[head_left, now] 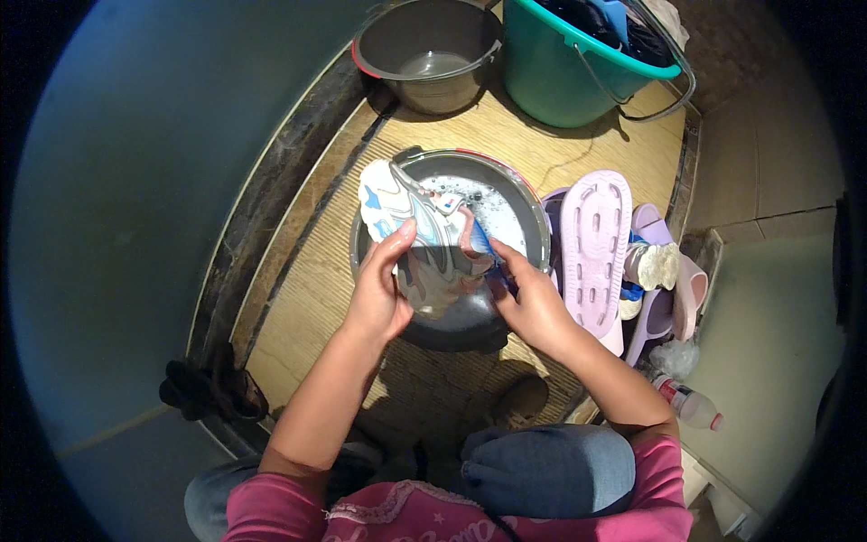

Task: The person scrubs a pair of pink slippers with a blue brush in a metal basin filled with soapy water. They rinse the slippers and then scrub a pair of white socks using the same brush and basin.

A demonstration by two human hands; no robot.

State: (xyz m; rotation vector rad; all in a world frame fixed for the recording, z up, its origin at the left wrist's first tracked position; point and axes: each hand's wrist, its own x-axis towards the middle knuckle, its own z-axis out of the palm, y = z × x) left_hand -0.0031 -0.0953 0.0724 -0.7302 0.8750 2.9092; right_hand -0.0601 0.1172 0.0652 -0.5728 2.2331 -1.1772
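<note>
A wet sneaker [432, 239] with a white sole, grey-and-white upper and blue patches is tilted on its side above a dark bucket [540, 230]. White suds float on the water [495, 200] in that bucket. My left hand [381, 287] grips the sneaker from the left, thumb laid along its side. On the right, my right hand [526, 296] pinches the shoe's edge by a bright blue part near its opening. The fingertips of both hands are partly hidden behind the shoe, whose lower half lies in shadow.
A second dark basin [429, 90] holding a little water and a green bucket [551, 81] with dark contents stand at the back. Lilac slippers [596, 244], other footwear and a plastic bottle [691, 405] are at the right. Dark shoes [212, 390] lie at the left.
</note>
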